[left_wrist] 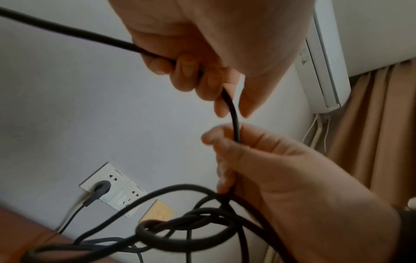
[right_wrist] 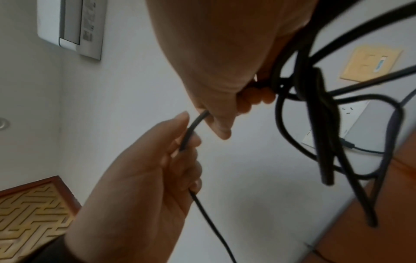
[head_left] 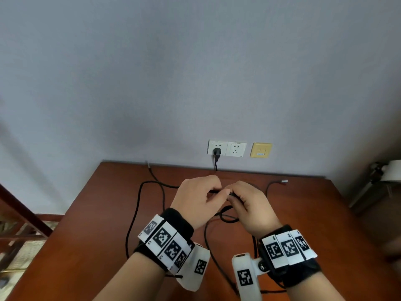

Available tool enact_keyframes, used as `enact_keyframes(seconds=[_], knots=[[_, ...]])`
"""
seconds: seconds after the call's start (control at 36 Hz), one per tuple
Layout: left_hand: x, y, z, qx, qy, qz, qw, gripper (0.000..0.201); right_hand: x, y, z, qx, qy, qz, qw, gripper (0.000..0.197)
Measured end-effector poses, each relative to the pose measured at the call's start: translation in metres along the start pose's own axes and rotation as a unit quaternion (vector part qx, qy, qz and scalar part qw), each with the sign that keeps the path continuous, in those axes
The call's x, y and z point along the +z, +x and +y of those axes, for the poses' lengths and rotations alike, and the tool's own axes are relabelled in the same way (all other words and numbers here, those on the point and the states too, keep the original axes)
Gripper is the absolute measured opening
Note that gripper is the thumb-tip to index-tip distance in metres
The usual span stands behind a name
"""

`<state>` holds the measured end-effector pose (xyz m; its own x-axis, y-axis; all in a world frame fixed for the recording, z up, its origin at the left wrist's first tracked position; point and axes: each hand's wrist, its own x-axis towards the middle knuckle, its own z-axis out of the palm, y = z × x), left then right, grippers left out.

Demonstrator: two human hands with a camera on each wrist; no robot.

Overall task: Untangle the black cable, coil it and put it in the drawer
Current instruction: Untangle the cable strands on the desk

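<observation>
Black cable (left_wrist: pixel 235 124) hangs knotted between gripping hands.

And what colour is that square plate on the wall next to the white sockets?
Yellow. The wall plate shows best in the head view.

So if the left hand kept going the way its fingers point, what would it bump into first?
Probably the right hand: the left hand points across at it, both gripping the same short stretch of cable, fingertips almost touching. Depth is a little unclear.
</observation>
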<state>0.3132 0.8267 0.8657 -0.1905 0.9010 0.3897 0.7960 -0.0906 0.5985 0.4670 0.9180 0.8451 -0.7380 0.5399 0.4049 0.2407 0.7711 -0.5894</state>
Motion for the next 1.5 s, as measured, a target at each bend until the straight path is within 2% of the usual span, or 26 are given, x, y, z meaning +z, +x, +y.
enact_keyframes(seconds=[0.06, 0.14, 0.28, 0.33, 0.39, 0.47, 0.56, 0.64, 0.69, 0.75, 0.81, 0.89, 0.97, 1.03, 1.08, 1.14, 1.19, 1.22, 1.36, 1.42, 1.5], knots=[[-0.003, 0.0, -0.003, -0.012, -0.021, 0.017, 1.0, 0.026, 0.0, -0.002, 0.007, 0.018, -0.038, 0.004, 0.999, 0.012], [-0.006, 0.0, -0.008, -0.016, -0.039, 0.026, 0.999, 0.026, -0.003, -0.005, 0.011, 0.087, -0.064, 0.005, 0.994, 0.006], [-0.005, 0.002, -0.01, -0.028, -0.041, 0.046, 0.998, 0.025, -0.005, -0.007, 0.006, 0.216, -0.026, -0.066, 0.974, 0.036], [-0.004, 0.004, -0.011, -0.037, -0.04, 0.048, 0.997, 0.024, -0.003, -0.008, 0.004, 0.231, -0.035, -0.112, 0.966, 0.035], [-0.003, 0.005, -0.01, -0.037, -0.035, 0.044, 0.998, 0.023, -0.002, -0.01, 0.002, 0.235, -0.025, -0.147, 0.961, 0.03], [-0.001, 0.008, -0.011, -0.038, -0.03, 0.038, 0.998, 0.024, -0.003, -0.011, -0.003, 0.239, -0.026, -0.162, 0.957, 0.026], [0.0, 0.01, -0.016, -0.048, -0.002, 0.03, 0.998, 0.026, -0.012, -0.009, -0.006, 0.225, -0.103, -0.165, 0.955, 0.025], [0.0, 0.013, -0.027, -0.066, 0.048, 0.015, 0.997, 0.027, -0.019, -0.007, -0.004, 0.187, -0.175, -0.141, 0.956, 0.026], [0.0, 0.016, -0.033, -0.082, 0.069, 0.001, 0.994, 0.028, -0.022, -0.007, 0.001, 0.151, -0.182, -0.092, 0.967, 0.025], [0.002, 0.02, -0.037, -0.096, 0.087, -0.009, 0.992, 0.029, -0.023, -0.008, 0.006, 0.117, -0.156, -0.037, 0.98, 0.022], [0.003, 0.025, -0.038, -0.103, 0.102, -0.017, 0.989, 0.029, -0.024, -0.009, 0.01, 0.073, -0.097, -0.022, 0.992, 0.017], [0.003, 0.036, -0.036, -0.103, 0.108, -0.015, 0.989, 0.027, -0.025, -0.012, 0.011, 0.044, 0.003, -0.079, 0.996, 0.017], [0.0, 0.048, -0.031, -0.099, 0.109, -0.005, 0.989, 0.028, -0.024, -0.015, 0.007, 0.067, 0.042, -0.147, 0.986, 0.015], [-0.002, 0.055, -0.026, -0.09, 0.102, -0.004, 0.991, 0.028, -0.021, -0.017, 0.006, 0.083, 0.069, -0.161, 0.981, 0.017], [-0.004, 0.058, -0.022, -0.072, 0.086, -0.008, 0.994, 0.028, -0.02, -0.016, 0.007, 0.082, 0.064, -0.123, 0.987, 0.017], [-0.006, 0.057, -0.02, -0.056, 0.068, -0.015, 0.996, 0.028, -0.023, -0.015, 0.01, 0.085, 0.03, -0.03, 0.995, 0.018], [-0.009, 0.056, -0.021, -0.046, 0.047, -0.018, 0.998, 0.029, -0.033, -0.013, 0.014, 0.122, 0.024, 0.065, 0.99, 0.021], [-0.011, 0.055, -0.022, -0.041, 0.037, -0.015, 0.998, 0.029, -0.038, -0.013, 0.017, 0.145, 0.025, 0.089, 0.985, 0.02], [-0.023, 0.053, -0.027, -0.038, 0.026, 0.021, 0.999, 0.029, -0.047, -0.015, 0.035, 0.192, -0.016, 0.089, 0.977, 0.016], [-0.026, 0.054, -0.029, -0.048, 0.03, 0.033, 0.998, 0.03, -0.047, -0.015, 0.032, 0.175, 0.01, 0.099, 0.979, 0.018], [-0.024, 0.056, -0.025, -0.05, 0.031, 0.017, 0.998, 0.029, -0.041, -0.01, 0.021, 0.122, 0.035, 0.08, 0.989, 0.018]])
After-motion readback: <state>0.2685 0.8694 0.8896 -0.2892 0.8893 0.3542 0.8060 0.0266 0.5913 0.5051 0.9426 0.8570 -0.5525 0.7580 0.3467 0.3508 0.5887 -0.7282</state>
